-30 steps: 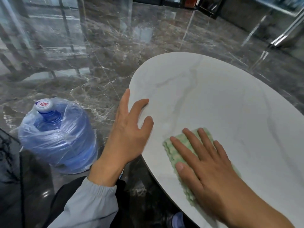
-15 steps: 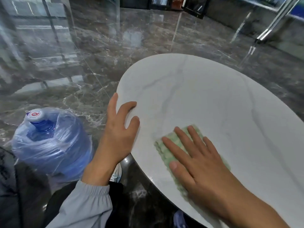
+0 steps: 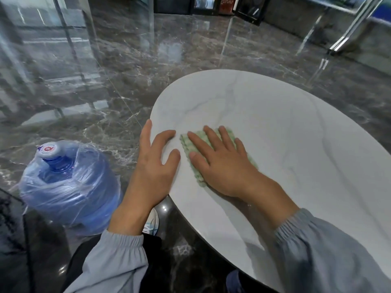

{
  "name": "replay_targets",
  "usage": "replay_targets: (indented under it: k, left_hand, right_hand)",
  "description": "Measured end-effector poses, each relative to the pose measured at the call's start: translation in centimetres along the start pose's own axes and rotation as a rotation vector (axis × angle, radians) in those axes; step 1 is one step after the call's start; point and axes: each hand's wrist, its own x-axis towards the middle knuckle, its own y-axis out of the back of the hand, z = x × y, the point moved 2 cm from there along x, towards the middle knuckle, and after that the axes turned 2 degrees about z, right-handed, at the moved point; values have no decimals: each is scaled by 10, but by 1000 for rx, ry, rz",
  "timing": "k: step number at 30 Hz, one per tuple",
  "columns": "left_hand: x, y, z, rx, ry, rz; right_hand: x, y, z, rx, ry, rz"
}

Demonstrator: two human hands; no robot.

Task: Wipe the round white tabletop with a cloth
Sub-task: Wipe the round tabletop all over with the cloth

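The round white counter (image 3: 275, 134), veined in faint grey, fills the right half of the view. The green cloth (image 3: 186, 145) lies flat on its near-left part, just inside the rim. The right hand (image 3: 222, 163) presses down on the cloth with palm flat and fingers straight and spread. Its grip is fully open and closes on nothing, and the cloth shows only beyond the fingertips and along the hand's left and right edges. Just to the left, the left hand (image 3: 154, 166) rests across the counter's left rim. Two fingers lie on the white surface and one runs along the edge outside it (the thumb is out of sight). Its grip is also loose and open and holds nothing. The two hands are close but do not touch. Both arms wear grey sleeves with elastic cuffs. On the dark glossy marble floor (image 3: 127, 70), near left, stands a large blue water bottle (image 3: 69, 187) wrapped in clear plastic.
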Motion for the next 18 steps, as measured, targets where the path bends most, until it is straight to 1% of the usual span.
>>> replay_targets:
  k: [2,5,7,9,11,12,13,14,15,17,18]
  left_hand:
    - [1,0,0,8,-3,7]
    - [1,0,-1,14,-9,12]
    - [0,-1,-3,18,-24,19]
    - [0,-2,-5,3,-36,30]
    - [-1,-2,-7,-44,-42,57]
    - [-1,-2,-7,-71,-42,71]
    - [-1,-2,-7,-101,-35,85]
    - [-1,-2,-7,-127,-23,98]
    - [-1,-2,-7,-147,-8,107]
    - [0,-2,-7,-173,12,127]
    - [1,-2,-6,-180,12,138]
  right_hand:
    - [8,-2,-6,-12,-5,20]
    - [-33,-7,-2,-17,39,57]
    - [-77,-13,3,-5,61,-1]
    - [-113,-17,2,-105,134,-23]
    - [-121,-14,-2,-143,145,-23]
    - [-115,-11,-5,-129,149,-39]
    - [-103,-12,-7,-101,159,-20]
    - [-86,-12,-11,-52,135,-54]
    - [-65,-12,-15,-21,133,-43]
    - [-14,-12,-24,-29,141,30]
    - [12,-10,-30,-30,138,30]
